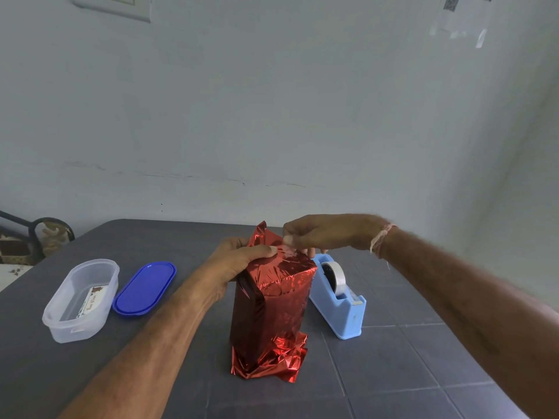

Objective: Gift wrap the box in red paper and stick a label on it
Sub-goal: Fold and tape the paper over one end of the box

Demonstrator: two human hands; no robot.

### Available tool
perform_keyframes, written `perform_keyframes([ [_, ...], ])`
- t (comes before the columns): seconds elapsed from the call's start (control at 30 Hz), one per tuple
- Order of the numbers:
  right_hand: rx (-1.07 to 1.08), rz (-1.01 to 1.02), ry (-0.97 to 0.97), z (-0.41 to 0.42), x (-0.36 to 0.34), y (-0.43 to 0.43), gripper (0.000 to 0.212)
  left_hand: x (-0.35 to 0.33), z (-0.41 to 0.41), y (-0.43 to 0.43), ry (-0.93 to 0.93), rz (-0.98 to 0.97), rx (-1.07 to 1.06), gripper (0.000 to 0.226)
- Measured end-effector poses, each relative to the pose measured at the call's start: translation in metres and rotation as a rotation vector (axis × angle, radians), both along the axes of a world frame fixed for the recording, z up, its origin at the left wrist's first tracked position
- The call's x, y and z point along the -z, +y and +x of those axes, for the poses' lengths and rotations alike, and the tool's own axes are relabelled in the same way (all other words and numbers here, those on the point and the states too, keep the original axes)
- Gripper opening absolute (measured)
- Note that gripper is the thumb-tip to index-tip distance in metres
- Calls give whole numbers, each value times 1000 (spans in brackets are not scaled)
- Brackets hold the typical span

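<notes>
Here, the box (269, 313) stands upright near the middle of the grey tabletop (408, 373), wrapped in shiny red paper (281, 300). Bottom end of the paper is loose and crumpled, spread out on the tabletop round the base. At the top, a flap of paper sticks up toward the back.

Left hand (239, 264) grips the box's upper left side, thumb lying across the top edge, fingers (233, 241) curled round the far side and pressed on the paper. Right hand (323, 234) comes in from the right above the top of the box; its fingers (290, 238) are pinched together at the raised flap, w/ the fingertips touching the paper. Can't tell if there's tape between them.

Just right of the box, nearly touching, sits a light blue tape dispenser (338, 300) w/ a roll of clear tape on it. Well to the left: an open clear plastic container (78, 300) holding a printed label card (92, 299), and beside it, between container and box, its blue lid (145, 287) lying flat. A thread band is tied at the right wrist.
</notes>
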State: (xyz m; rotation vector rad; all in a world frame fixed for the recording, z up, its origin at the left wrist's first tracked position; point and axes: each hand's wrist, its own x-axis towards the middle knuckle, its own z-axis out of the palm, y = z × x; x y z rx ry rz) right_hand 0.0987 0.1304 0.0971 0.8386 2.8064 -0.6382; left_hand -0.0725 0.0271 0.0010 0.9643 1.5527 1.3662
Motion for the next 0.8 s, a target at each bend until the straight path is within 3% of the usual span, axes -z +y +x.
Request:
perform_keyframes([
  [0.13, -30, 31, -94, -6, -7, 2, 19, -1, 1, -2, -2, 6, 12, 25],
  [0.47, -111, 127, -203, -20, -9, 4, 14, -1, 1, 0, 8, 0, -4, 39],
  [0.67, -125, 153, -260, -22, -14, -2, 10, -3, 2, -1, 9, -3, -9, 28],
  [0.8, -129, 217, -287, -25, -10, -1, 15, -1, 1, 0, 18, -4, -11, 38],
])
